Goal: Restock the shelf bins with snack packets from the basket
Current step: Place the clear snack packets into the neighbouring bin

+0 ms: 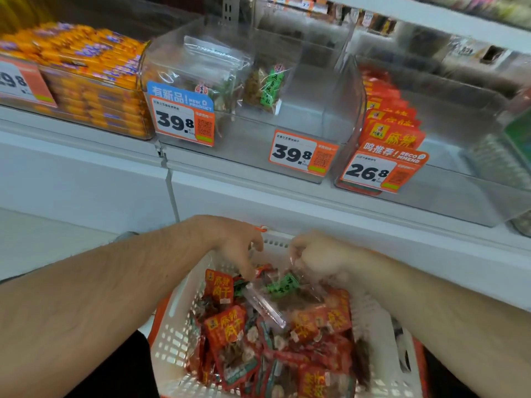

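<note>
A white slotted basket [172, 337] in front of me holds several snack packets, mostly red ones [227, 326] plus a clear one with a green label [283, 287]. My left hand [235, 248] reaches down into the basket's far end, fingertips touching the packets. My right hand [313, 254] is curled over the same spot and pinches the top of the clear green-label packet; motion blur hides the fingers. Above, the middle clear shelf bin [321, 119] holds a single green-label packet [264, 87] at its back.
On the shelf, the left clear bin [161, 64] holds clear pouches, the right bin [459, 179] a row of red packets [393, 130], and orange packets [86, 70] are stacked far left. Orange price tags hang on the bin fronts. A white shelf ledge [287, 205] juts out above the basket.
</note>
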Motion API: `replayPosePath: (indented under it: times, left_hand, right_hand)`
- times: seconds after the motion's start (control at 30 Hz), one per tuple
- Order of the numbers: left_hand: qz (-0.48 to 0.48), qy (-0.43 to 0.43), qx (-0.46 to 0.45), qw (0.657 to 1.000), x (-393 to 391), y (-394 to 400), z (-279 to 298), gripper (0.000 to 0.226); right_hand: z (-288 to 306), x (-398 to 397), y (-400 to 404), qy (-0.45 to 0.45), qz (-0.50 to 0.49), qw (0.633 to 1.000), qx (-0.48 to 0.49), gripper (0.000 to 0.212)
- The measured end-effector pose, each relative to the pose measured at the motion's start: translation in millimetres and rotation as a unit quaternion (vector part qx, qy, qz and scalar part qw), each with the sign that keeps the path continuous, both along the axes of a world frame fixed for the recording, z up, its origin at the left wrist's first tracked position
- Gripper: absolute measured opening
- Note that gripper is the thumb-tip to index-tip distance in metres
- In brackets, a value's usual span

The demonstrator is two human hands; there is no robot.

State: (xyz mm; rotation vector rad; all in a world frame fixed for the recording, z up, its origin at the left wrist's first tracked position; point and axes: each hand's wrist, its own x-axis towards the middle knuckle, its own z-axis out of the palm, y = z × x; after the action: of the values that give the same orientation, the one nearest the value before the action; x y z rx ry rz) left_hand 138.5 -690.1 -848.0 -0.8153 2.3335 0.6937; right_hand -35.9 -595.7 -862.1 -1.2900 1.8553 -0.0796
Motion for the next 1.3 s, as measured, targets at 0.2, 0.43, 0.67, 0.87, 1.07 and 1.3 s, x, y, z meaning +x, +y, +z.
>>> replayPosePath:
  times: [0.2, 0.43, 0.67, 0.87, 1.07, 1.3]
  left_hand:
    - [0.013, -0.034, -0.052, 0.998, 8, -8, 10, 0.071]
    - [0.180, 0.197, 0.009, 0.964, 26, -35, 31, 0.011]
    - [0.167, 0.341, -0.080, 0.922, 29, -34, 53, 0.015]
    - [0.143, 0.392, -0.169, 0.893, 21, -22, 72, 0.007]
    - [0.180, 0.501, -0.199, 0.823, 21, -18, 82, 0.026]
    - [0.390, 0.714, -0.218, 0.539, 44, -52, 101, 0.028]
  right_hand:
    - [22, -11, 12, -0.363, -0.230, 0.902, -0.032, 0.029]
    - [27, -10, 11, -0.316, -0.269, 0.902, -0.121, 0.029]
    - [42, 6, 4, -0.040, -0.116, 0.974, -0.190, 0.018]
    - [50, 38, -7, -0.040, -0.067, 0.961, -0.265, 0.028]
    - [57, 48, -15, -0.168, -0.149, 0.938, -0.266, 0.013]
    - [110, 34, -26, -0.349, -0.250, 0.865, -0.259, 0.006]
